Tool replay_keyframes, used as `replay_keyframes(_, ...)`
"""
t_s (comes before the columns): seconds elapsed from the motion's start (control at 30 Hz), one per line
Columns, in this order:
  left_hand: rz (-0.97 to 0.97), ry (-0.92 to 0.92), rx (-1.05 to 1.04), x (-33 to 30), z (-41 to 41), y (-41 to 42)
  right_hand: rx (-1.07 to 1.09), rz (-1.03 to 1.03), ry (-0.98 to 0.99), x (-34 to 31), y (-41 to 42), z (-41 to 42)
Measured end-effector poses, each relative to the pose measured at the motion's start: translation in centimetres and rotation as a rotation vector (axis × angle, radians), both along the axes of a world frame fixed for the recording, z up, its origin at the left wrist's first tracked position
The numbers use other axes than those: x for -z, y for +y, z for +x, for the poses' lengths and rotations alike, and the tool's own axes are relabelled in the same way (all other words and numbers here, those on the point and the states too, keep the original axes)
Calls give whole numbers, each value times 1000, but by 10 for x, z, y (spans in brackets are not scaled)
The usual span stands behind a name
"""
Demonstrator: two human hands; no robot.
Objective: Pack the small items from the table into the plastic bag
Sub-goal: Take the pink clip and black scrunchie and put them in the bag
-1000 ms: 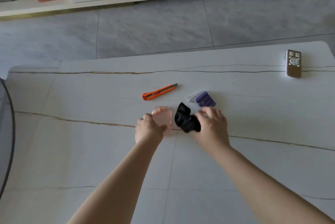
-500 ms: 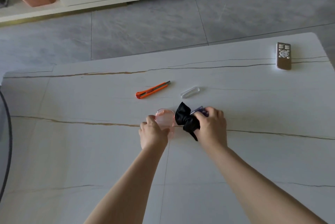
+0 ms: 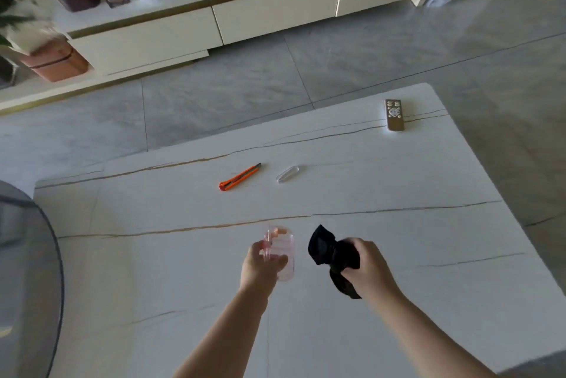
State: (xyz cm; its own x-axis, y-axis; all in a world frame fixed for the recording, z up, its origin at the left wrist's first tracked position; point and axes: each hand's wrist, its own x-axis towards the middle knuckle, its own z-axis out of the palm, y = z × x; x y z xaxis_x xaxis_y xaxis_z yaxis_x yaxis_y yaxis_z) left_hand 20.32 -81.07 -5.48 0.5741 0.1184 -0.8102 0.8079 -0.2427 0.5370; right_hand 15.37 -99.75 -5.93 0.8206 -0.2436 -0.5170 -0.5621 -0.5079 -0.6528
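My left hand (image 3: 260,264) grips a small clear pink plastic case (image 3: 280,252) and holds it above the white table (image 3: 398,255). To its right, my right hand (image 3: 366,267) grips a bunched black cloth item (image 3: 326,250), also lifted off the table; a black strip hangs down below the fist. Whether the hand also holds the purple item is hidden. Farther back on the table lie an orange utility knife (image 3: 239,177) and a small clear plastic piece (image 3: 287,173). No plastic bag can be made out.
A gold remote control (image 3: 394,115) lies near the table's far right corner. A grey round object (image 3: 27,270) stands at the left edge. Beyond the table are grey floor tiles and a cream cabinet (image 3: 214,22) with bottles and jars.
Both hands have lifted their items off the table and drawn back toward me. The purple item is out of sight. The camera has tilted up, showing the cabinet.
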Motion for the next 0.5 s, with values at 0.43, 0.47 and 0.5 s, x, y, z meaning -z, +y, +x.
replay_keyframes(0.43,-289,86,222,-189,-106,-80,621,370,3,-173,-53,-173)
replay_keyframes(0.47,-298,82,266,-203,-113,-90,651,403,-25,-192,-57,-184)
replay_keyframes(0.5,-305,86,293,-212,-118,-97,687,441,-32,-203,-58,-192)
